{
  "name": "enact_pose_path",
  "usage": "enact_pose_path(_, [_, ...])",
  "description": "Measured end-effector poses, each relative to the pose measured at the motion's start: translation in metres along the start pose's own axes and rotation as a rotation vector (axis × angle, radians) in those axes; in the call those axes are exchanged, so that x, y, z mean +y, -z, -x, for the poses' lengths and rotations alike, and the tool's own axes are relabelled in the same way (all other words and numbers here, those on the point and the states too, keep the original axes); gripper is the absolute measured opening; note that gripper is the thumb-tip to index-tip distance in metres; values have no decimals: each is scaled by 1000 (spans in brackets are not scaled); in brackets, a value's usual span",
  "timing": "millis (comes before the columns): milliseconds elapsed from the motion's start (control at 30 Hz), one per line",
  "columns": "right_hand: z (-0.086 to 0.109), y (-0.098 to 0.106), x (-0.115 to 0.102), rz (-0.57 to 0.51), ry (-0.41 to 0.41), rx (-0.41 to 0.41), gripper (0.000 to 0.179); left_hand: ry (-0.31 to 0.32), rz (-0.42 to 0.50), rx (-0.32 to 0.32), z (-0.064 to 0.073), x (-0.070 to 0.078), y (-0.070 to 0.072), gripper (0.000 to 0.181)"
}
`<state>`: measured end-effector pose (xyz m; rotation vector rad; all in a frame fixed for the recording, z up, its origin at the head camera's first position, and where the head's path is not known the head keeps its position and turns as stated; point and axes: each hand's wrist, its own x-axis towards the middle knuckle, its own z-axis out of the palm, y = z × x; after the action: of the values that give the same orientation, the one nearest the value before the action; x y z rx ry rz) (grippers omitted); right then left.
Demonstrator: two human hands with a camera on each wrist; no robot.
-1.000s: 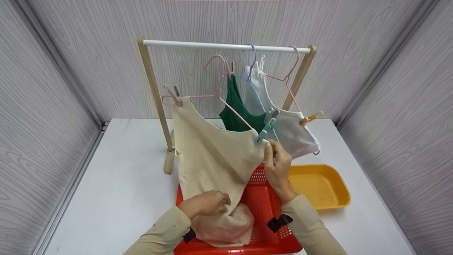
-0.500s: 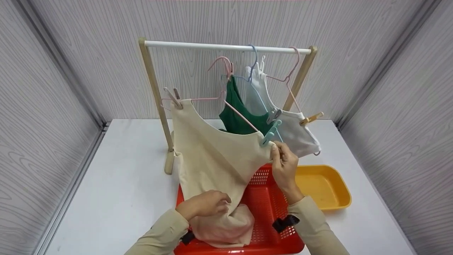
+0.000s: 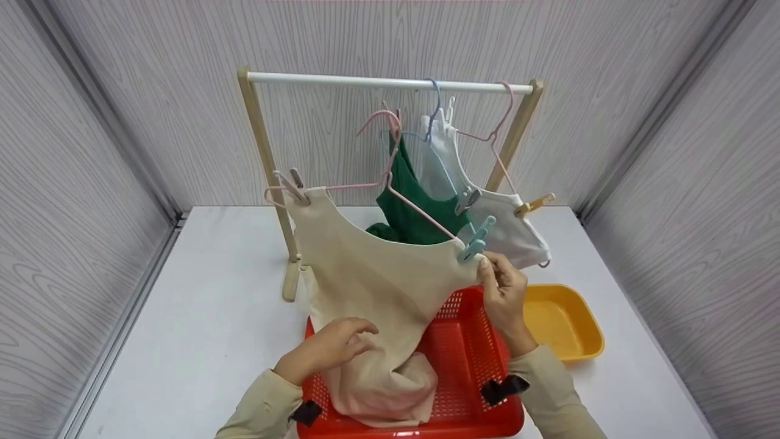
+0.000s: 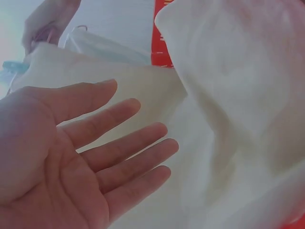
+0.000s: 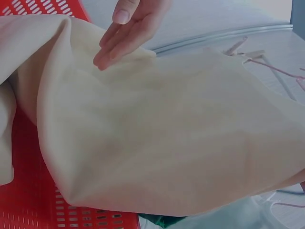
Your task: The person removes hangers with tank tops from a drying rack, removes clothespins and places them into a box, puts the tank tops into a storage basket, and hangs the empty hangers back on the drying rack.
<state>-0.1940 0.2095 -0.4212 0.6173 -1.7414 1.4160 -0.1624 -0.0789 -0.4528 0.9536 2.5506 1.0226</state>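
Observation:
A cream sleeveless top hangs from a pink hanger, its lower part bunched in a red basket. One shoulder carries a pale clothespin, the other a teal clothespin. My right hand pinches the top's shoulder edge and hanger end beside the teal clothespin. In front of the cloth is my left hand; in the left wrist view its fingers are spread and hold nothing. The pink hanger's hook stands below the white rail, apart from it.
A green top on a blue hanger and a white top on a pink hanger hang at the rack's right, with clothespins on them. A yellow tray sits right of the red basket. Patterned walls enclose the white table.
The cream top and its hanger have moved lower, and my right hand has drawn its shoulder to the right. My left hand has let go of the cloth and shifted left, fingers opening.

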Motion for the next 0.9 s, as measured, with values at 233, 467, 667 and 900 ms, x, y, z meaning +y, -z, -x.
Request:
enact_pose_path(233, [1,12,1,-34,22,-44,13,53,71,134,12,-15,4,27])
enact_pose_path(467, [3,26,1,-24,-10,-44,12,81,116,292,20,-19,10,19])
enact_pose_path(667, [6,41,1,-37,-55,-57,13,122,112,463,25,-21,19,13])
enact_pose_path(900, [5,60,-1,-67,-76,-57,15,163,117,657,28,-28,35,12])
